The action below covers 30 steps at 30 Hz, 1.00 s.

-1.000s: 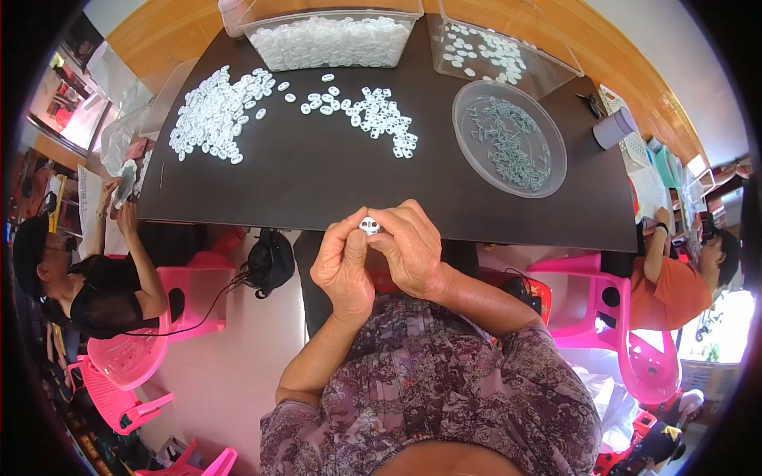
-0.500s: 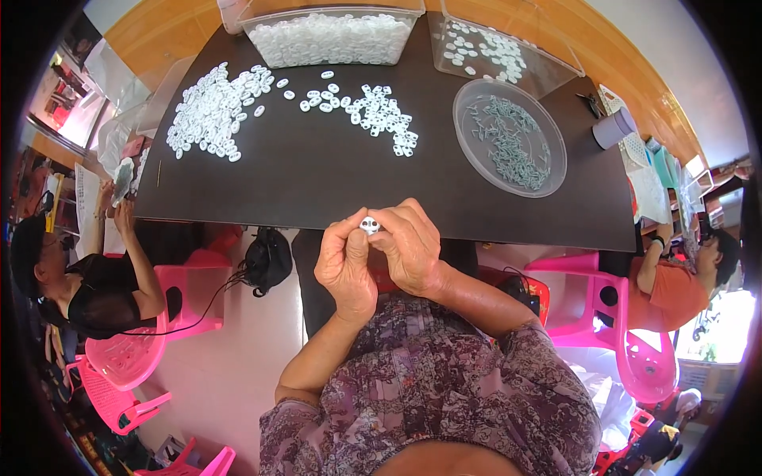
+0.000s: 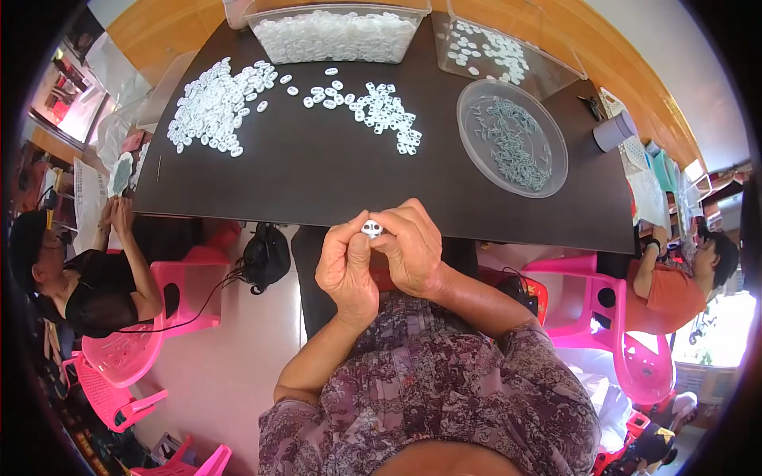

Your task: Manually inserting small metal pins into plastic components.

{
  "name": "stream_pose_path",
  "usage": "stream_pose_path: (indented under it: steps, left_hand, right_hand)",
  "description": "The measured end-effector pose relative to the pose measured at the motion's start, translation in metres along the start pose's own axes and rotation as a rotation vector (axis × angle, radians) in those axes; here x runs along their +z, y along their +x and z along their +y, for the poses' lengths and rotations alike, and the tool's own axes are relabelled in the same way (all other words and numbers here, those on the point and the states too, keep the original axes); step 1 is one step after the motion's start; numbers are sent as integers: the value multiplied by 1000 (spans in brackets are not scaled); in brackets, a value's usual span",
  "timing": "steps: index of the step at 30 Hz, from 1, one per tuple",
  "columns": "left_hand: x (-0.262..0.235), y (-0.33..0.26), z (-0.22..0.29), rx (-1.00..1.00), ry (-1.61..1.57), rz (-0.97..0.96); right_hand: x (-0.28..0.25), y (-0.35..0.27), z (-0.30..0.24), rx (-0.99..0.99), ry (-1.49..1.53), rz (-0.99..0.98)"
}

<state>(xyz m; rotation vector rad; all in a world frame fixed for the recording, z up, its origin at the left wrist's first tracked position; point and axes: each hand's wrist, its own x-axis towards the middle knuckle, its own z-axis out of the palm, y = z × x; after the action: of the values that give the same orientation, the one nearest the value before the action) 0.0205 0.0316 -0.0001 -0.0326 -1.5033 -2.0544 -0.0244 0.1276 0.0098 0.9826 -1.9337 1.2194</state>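
Just over the table's near edge, the fingertips of both hands meet around a small white plastic piece (image 3: 371,228) with two dark holes. My left hand (image 3: 348,268) pinches its left side, thumb below. My right hand (image 3: 409,247) is closed on its right side with curled fingers. Beyond them on the dark table (image 3: 302,178) lie a large heap of white oval two-hole pieces (image 3: 208,109) and a smaller cluster of squarish white pieces (image 3: 382,109). Grey-green pins (image 3: 516,147) lie in a round clear tray (image 3: 481,159) to the right.
At the back stand a clear bin (image 3: 340,59) full of white pieces and a clear box (image 3: 548,78) holding fewer. A lilac-grey canister (image 3: 613,132) stands far right. A person in black (image 3: 107,293) sits left, another in orange (image 3: 671,279) right, by pink chairs (image 3: 186,289).
The view has shifted slightly. The white piece is turned a little between my fingertips; both hands keep their hold. The person on the left has brought both hands together.
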Motion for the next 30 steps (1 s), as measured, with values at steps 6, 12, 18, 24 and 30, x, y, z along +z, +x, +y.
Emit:
stream_pose_path:
  steps: [6, 12, 18, 24, 30]
  left_hand:
    - [3, 1, -1, 88, 77, 16]
    - [3, -1, -5, 114, 109, 36]
    - [2, -3, -6, 64, 96, 38]
    - [4, 3, -5, 48, 119, 34]
    - [1, 15, -1, -22, 200, -81]
  right_hand:
    - [2, 2, -3, -32, -70, 21]
    - [7, 0, -2, -76, -130, 29]
    - [9, -2, 0, -46, -119, 24]
    - [6, -1, 5, -55, -76, 10]
    - [-5, 11, 9, 56, -85, 6]
